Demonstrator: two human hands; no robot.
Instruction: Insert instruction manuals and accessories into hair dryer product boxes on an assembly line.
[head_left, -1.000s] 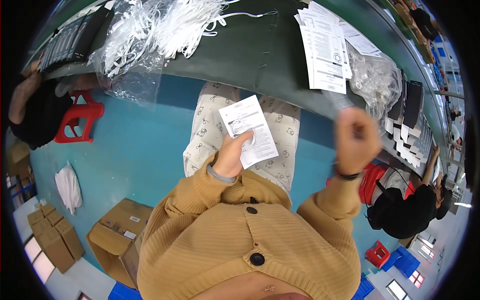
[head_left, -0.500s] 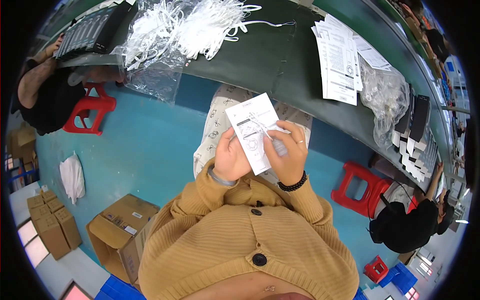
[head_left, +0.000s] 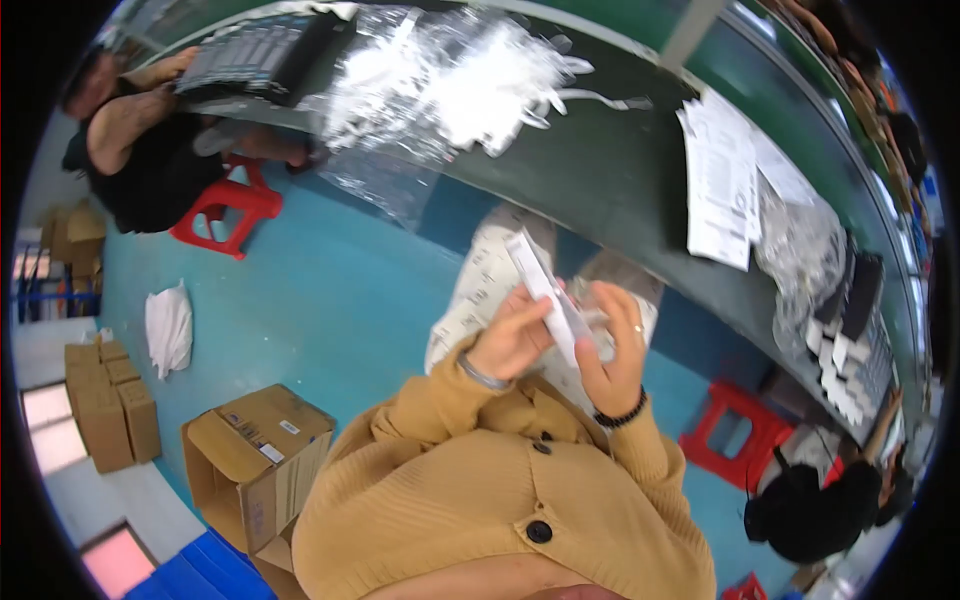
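Note:
A folded white printed leaflet (head_left: 537, 272) is tilted up above my lap, showing mostly a narrow face. My left hand (head_left: 515, 335) grips it from the left, with the fingers lying across its face. My right hand (head_left: 617, 350) is closed about its lower right side, the thumb at the lower edge and the fingers curled beyond. Motion blurs the right fingertips, and I cannot make out the thin white strap there. On the dark green table (head_left: 600, 155), a heap of white straps (head_left: 490, 85) lies partly in a clear plastic bag (head_left: 385, 180).
A stack of leaflets (head_left: 715, 190) and crumpled clear plastic (head_left: 800, 240) lie on the right of the table, beside black-and-white boxes (head_left: 845, 350). People sit at both sides near red stools (head_left: 235, 215). An open carton (head_left: 260, 450) stands on the floor at left.
The leaflet has tipped from face-up to steeply slanted. My right hand has shifted from its printed face to its lower right edge. The whole view has swung, moving the surroundings.

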